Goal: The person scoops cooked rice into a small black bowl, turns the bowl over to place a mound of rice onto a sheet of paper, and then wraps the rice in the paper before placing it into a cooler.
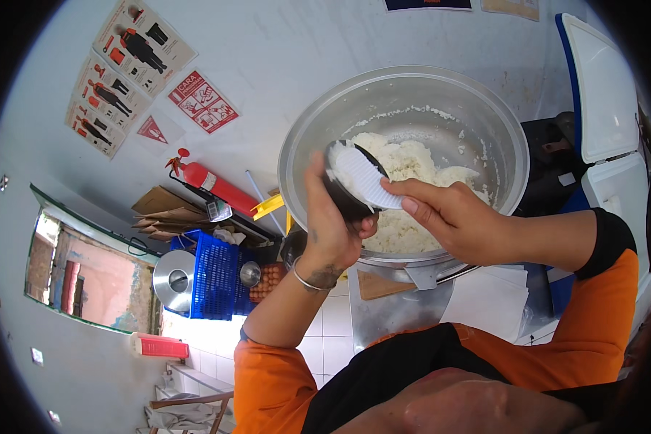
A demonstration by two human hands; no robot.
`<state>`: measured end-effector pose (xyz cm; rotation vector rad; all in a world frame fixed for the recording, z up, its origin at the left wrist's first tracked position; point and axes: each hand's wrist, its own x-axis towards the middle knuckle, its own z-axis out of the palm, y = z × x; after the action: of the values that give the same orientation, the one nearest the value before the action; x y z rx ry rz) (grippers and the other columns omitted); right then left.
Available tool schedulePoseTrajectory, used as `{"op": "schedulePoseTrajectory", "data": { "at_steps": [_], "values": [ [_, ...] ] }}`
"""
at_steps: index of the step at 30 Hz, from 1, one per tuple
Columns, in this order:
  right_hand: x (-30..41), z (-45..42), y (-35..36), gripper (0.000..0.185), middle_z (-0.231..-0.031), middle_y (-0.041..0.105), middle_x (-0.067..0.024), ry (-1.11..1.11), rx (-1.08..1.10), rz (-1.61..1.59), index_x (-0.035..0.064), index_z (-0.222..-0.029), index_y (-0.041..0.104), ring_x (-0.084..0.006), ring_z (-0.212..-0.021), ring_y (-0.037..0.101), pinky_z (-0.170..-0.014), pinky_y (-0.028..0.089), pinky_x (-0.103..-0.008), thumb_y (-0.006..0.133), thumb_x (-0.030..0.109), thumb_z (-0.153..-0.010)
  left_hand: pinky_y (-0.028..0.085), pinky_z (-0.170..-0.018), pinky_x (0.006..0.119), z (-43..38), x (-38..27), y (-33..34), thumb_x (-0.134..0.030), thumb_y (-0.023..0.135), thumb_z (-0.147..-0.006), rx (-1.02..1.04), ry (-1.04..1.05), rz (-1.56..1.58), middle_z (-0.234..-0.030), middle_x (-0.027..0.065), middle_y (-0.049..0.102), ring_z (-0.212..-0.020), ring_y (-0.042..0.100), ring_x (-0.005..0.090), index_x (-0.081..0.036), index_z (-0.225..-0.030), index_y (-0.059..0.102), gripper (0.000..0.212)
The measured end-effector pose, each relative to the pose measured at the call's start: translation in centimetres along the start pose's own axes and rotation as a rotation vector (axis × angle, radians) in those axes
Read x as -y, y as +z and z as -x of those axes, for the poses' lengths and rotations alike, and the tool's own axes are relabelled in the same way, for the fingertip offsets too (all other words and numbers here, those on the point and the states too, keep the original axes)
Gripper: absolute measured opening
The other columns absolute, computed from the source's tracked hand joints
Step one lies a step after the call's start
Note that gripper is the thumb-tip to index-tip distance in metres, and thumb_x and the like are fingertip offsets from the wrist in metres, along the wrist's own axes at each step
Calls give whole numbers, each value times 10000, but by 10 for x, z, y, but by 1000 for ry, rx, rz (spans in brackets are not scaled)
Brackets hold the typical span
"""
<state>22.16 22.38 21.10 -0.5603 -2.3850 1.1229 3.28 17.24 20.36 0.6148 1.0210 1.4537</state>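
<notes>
My left hand (331, 217) holds a small black bowl (343, 196) tilted over the left side of a large round metal pot (499, 108). White cooked rice (333, 163) shows inside the bowl. Between the thumb and fingers of my right hand (445, 217) is a white plastic rice paddle (361, 173) with a dimpled face, laid across the bowl's mouth against the rice. More cooked rice (412, 163) lies heaped in the pot below both hands, and grains stick to its inner wall. The bowl's far inside is partly hidden by the paddle.
A metal table (396, 314) under the pot bears a wooden board (380, 285) and white sheets (488, 298). At right stands an opened white-and-blue cooler box (602, 92). To the left are a red fire extinguisher (217, 184), a blue plastic crate (214, 276), eggs (268, 282) and folded cardboard (165, 214).
</notes>
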Motion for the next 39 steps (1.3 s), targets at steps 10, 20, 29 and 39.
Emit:
{"op": "schedulePoseTrajectory", "data": {
  "at_steps": [10, 20, 29, 39],
  "values": [
    [-10, -7, 7, 335, -857, 630, -225, -12, -24, -9, -17, -1186, 563, -358, -872, 633, -820, 468, -415, 382, 223, -1039, 380, -392, 246, -12, 11, -4, -672, 334, -923, -101, 106, -488, -787, 51, 628, -501, 539, 146, -111, -1018, 567, 615],
    [-13, -26, -61, 410, -581, 381, 25, 567, 101, -366, 92, -1294, 550, -76, -387, 333, -340, 295, -251, 399, 375, -1038, 547, -598, 329, -10, -24, -20, -577, 383, -928, 117, 155, -354, -1111, 139, 621, -895, 644, 256, -60, -1297, 462, 641],
    [-17, -20, -14, 401, -609, 406, -1, 286, -202, -263, 90, -1320, 531, -71, -469, 402, -432, 342, -248, 367, 341, -1053, 520, -893, 469, -17, -9, -16, -530, 307, -987, 26, 189, 68, -1302, 122, 529, -1177, 545, 287, -96, -1347, 426, 577],
    [-2, -7, 15, 328, -835, 582, -129, -38, -50, -94, 44, -1295, 511, -164, -800, 577, -765, 454, -311, 380, 229, -1058, 453, -963, 333, -19, 14, -12, -432, 370, -1009, -48, 515, 31, -1218, 56, 536, -1135, 543, 193, -106, -1307, 481, 455]
  ]
}}
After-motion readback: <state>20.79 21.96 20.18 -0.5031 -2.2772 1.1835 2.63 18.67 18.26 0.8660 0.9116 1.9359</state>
